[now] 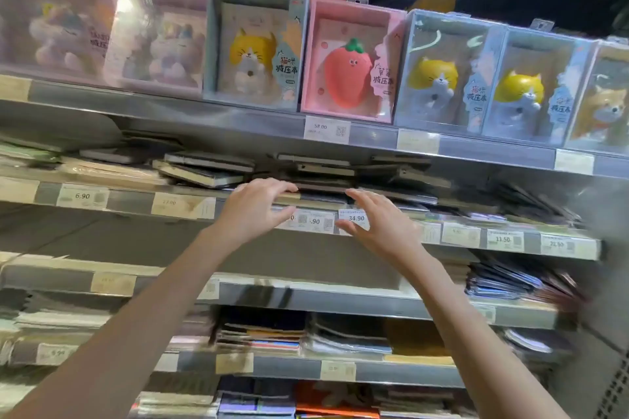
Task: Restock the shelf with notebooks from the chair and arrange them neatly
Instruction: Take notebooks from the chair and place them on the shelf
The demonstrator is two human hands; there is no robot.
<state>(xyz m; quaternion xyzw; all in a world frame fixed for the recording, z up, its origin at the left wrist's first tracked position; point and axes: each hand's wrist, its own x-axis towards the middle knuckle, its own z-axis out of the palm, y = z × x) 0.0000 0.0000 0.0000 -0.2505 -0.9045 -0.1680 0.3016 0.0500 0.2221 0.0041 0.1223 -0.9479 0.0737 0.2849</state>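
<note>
I see both hands at the front edge of the second shelf (pixel 190 206). Left hand (pixel 253 206) has fingers spread, tips touching the front of a dark notebook stack (pixel 321 187); right hand (pixel 377 218) is spread and loose, gripping nothing, just beside that stack. The notebooks are dark, thin, flat-stacked and skewed; I can't count them. On the top shelf (pixel 238 112) I count seven boxed plush-toy sets (pixel 352 59).

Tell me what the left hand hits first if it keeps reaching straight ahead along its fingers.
Most likely the dark notebooks stacked flat on the shelf; the left hand points into that stack's front edge. Depth is unclear.
</note>
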